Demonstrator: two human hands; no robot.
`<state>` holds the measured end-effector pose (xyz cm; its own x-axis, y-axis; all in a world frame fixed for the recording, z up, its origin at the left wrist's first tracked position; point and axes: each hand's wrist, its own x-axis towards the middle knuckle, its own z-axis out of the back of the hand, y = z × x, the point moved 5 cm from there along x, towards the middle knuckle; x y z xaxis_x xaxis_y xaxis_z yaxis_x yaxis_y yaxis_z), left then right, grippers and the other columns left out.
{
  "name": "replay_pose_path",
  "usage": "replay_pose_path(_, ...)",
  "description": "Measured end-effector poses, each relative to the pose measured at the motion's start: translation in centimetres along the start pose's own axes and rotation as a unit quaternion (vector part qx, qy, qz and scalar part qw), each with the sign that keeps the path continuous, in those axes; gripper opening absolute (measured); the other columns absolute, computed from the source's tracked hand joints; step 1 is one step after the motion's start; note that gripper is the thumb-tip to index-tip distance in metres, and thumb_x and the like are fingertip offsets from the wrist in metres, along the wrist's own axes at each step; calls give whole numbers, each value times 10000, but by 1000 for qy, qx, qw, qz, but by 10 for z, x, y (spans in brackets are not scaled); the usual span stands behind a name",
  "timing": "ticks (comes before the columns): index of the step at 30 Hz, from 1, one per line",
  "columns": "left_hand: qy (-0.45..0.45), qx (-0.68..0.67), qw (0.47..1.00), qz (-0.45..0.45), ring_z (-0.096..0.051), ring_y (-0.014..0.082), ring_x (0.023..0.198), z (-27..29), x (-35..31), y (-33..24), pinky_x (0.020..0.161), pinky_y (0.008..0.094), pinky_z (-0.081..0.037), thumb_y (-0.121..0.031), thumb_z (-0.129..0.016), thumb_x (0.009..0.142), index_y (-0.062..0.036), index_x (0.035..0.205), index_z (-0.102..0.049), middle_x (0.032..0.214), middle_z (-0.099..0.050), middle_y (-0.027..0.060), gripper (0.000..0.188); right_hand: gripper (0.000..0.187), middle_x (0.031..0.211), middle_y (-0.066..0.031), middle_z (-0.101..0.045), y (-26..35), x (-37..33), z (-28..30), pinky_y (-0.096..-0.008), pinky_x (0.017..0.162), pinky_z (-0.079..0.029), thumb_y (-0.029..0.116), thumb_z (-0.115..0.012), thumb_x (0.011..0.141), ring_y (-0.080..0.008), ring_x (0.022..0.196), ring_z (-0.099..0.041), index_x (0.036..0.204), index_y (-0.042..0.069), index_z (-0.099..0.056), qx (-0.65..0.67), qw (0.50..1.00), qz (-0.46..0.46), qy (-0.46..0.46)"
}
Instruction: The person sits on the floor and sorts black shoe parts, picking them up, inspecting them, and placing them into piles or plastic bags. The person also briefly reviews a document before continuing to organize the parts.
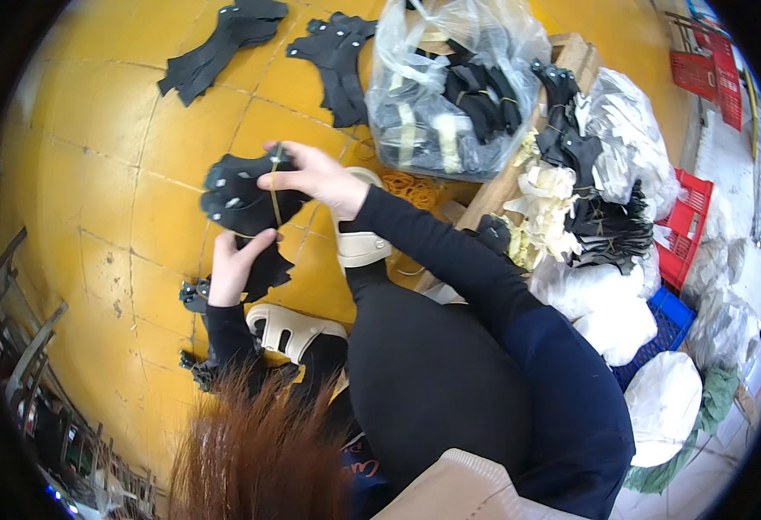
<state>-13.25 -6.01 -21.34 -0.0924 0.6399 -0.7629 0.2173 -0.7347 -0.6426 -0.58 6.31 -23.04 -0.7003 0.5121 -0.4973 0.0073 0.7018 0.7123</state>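
Black bundle, yellow band across it, is held above the tiled floor — left hand pinching its near edge, right hand its right edge — dark stack and clear bag toward the floor's far edge.

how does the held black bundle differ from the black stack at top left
The held bundle is in the right hand, the left hand at its lower edge; the floor stack lies on the yellow floor. A tan rubber band crosses the held bundle; none shows on the floor stack. Both are black flat pieces with pale spots.
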Motion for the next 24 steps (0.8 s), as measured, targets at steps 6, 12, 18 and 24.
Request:
replay_pose_path(6, 72, 194, 975, 82, -596, 103, 875, 14, 7, 27, 753, 234, -478, -227, -642, 884, 42, 1022, -620, 980, -659, 66, 304, 234, 933, -35, -646, -9, -10, 41, -229, 775, -454, 156, -638, 865, -83, 848, -580, 1044, 7, -612, -84, 994, -41, -58)
replay_pose_path(12, 20, 98, 995, 21, -506, 85, 690, 74, -7, 71, 611, 247, -409, -220, -671, 856, 51, 858, -609, 741, -558, -4, 278, 216, 815, -106, -674, -13, -70, 102, -342, 674, -504, 244, -637, 831, -218, 749, -658, 882, 33, -638, -410, 897, 6, -165)
replay_pose_path(18, -101, 150, 973, 146, -404, 51, 601, 204, -52, 139, 535, 232, -317, -138, -759, 748, -8, 726, -561, 650, -427, -57, 237, 135, 784, -90, -652, -44, -111, 149, -402, 672, -518, 215, -663, 769, -299, 739, -645, 832, 97, -641, -700, 684, -90, -183)
replay_pose_path(24, -199, 413, 889, 11, -573, 258, 771, 239, -62, 162, 726, 333, -457, -124, -751, 692, -6, 931, -561, 794, -574, 103, 327, 105, 762, -70, -612, -48, -111, 142, -384, 662, -515, 195, -657, 776, -261, 770, -633, 817, 101, -679, -738, 647, 9, -192)
